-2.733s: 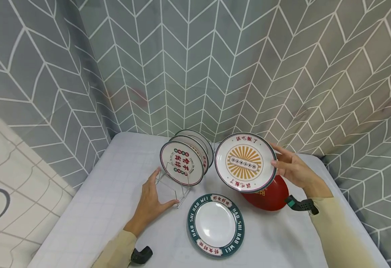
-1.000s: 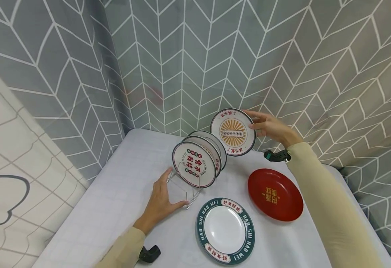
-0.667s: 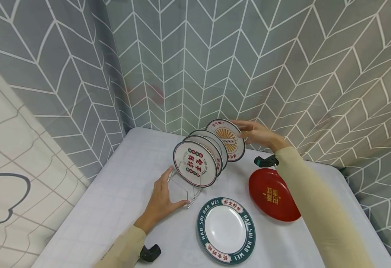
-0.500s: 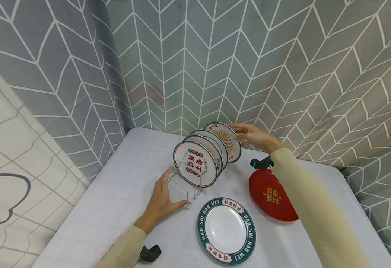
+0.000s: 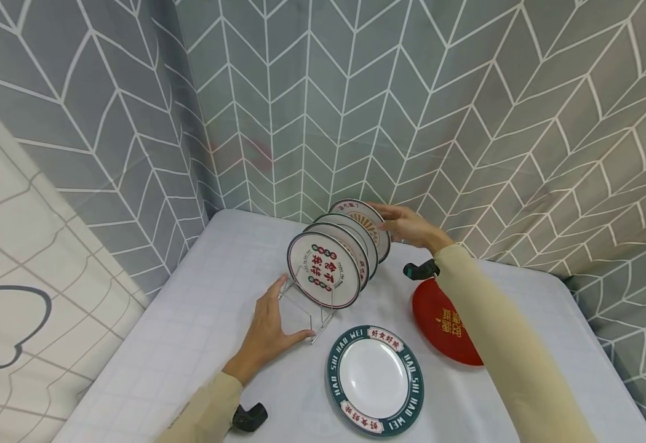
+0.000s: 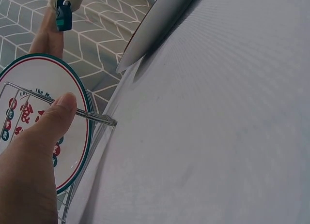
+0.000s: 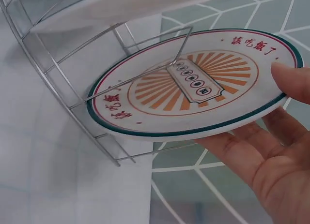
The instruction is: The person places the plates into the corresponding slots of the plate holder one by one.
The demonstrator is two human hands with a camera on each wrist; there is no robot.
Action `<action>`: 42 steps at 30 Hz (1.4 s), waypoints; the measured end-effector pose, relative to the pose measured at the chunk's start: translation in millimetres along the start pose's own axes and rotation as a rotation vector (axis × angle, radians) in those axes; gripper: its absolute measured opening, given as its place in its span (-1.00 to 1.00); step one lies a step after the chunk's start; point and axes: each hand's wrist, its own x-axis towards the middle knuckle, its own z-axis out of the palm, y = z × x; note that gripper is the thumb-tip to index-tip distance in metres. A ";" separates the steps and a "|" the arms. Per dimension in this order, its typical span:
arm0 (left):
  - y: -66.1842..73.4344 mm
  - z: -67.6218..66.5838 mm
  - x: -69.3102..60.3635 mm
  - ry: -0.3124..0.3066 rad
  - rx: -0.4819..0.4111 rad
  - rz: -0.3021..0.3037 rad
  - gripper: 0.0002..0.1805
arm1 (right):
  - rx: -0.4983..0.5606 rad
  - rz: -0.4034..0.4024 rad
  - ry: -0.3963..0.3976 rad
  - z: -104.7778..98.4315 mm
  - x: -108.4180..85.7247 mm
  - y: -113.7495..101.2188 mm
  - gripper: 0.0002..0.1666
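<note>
A wire rack point(image 5: 323, 326) stands on the table with several plates upright in it; the front plate point(image 5: 323, 271) bears red and green characters. My left hand point(image 5: 264, 329) holds the rack's near end, its thumb on the wire in the left wrist view point(image 6: 46, 127). At the far end my right hand point(image 5: 408, 227) pinches the rim of a sunburst plate point(image 5: 366, 220), thumb on the face and fingers behind. In the right wrist view this plate point(image 7: 160, 108) sits between the rack's wires point(image 7: 65, 103), its lower edge close to the base wires.
A green-rimmed white plate point(image 5: 375, 381) lies on the table point(image 5: 190, 320) in front of the rack. To its right is a red plate point(image 5: 439, 320), partly hidden by my right sleeve point(image 5: 500, 332). Patterned curtains point(image 5: 312, 111) hang behind the table.
The right hand has carried the sunburst plate from above the red plate leftward to the rack's far end, behind the other plates. My left hand has stayed on the rack.
</note>
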 end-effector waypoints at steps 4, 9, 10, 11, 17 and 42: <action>1.8 0.2 1.3 -0.011 -0.001 -0.008 0.41 | 0.049 0.018 0.060 -3.3 -2.0 6.6 -0.30; 3.1 1.0 2.2 -0.005 0.005 0.000 0.41 | 0.078 0.016 0.101 -4.6 -4.5 13.4 -0.31; 3.1 1.3 2.1 -0.003 0.007 0.000 0.42 | 0.085 0.020 0.108 -4.4 -4.8 13.9 -0.31; 3.0 1.7 1.8 -0.003 0.008 -0.001 0.42 | 0.094 0.024 0.111 -4.1 -5.4 14.1 -0.31; 3.1 4.3 -3.6 -0.018 0.012 -0.025 0.43 | 0.075 -0.014 0.101 -0.3 -12.7 6.3 -0.30; 0.9 -0.5 -0.6 0.002 -0.005 -0.036 0.44 | -0.143 -0.122 -0.032 87.7 -156.8 98.1 -0.34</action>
